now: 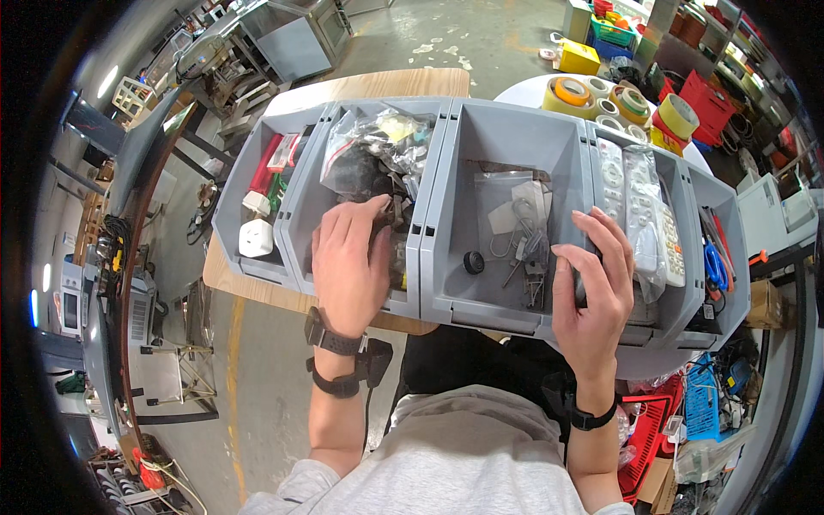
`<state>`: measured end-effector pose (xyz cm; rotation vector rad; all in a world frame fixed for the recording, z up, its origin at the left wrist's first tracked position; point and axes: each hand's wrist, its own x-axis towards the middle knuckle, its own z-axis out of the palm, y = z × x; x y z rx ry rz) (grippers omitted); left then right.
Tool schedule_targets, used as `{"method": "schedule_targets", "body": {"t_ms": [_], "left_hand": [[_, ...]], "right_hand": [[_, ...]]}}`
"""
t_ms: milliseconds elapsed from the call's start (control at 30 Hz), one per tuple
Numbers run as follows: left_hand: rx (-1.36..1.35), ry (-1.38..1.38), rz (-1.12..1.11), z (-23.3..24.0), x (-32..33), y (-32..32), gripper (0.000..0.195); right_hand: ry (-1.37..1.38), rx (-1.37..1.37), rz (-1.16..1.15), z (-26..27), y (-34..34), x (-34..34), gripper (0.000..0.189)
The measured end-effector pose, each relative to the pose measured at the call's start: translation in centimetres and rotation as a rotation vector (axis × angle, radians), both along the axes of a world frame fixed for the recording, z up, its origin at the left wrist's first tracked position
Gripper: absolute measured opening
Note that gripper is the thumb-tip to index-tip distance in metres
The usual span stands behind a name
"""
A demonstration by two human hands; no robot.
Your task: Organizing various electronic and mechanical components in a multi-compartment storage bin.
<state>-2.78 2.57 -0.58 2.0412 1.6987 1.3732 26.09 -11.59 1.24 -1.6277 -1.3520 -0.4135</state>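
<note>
My left hand (351,257) reaches into a grey plastic bin (308,193), thumb and index finger apart. Under it lie dark small parts and clear plastic bags (393,138); its other fingertips are hidden. At the divider between two bins, my right hand (595,290) has bent fingers, and whether they grip anything is unclear. To its left, a wider grey bin (515,129) holds a bagged grey cable (531,219) and a black knob-like round part (474,262). White remote controls (611,174), some in plastic bags, fill the bin to its right.
The far-left bin holds a white plug adapter (255,238) and a red item (264,164). Blue-handled scissors (713,264) stand in the far-right bin. Tape rolls (573,93) sit on a white round table behind. Red crates (650,444) are low on the right.
</note>
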Motion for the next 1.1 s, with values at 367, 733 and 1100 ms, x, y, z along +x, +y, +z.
{"method": "schedule_targets", "body": {"t_ms": [367,733,1100], "left_hand": [[0.0,-0.01,0.011,0.2,-0.4,0.6,0.019],[0.011,-0.025,0.025,0.3,0.2,0.3,0.019],[0.019,-0.033,0.031,0.6,0.5,0.2,0.02]], "right_hand": [[0.003,0.001,0.01,-0.1,0.0,0.0,0.023],[0.001,0.012,0.023,0.0,0.0,-0.2,0.022],[0.006,0.021,0.029,0.1,0.2,-0.3,0.022]]}}
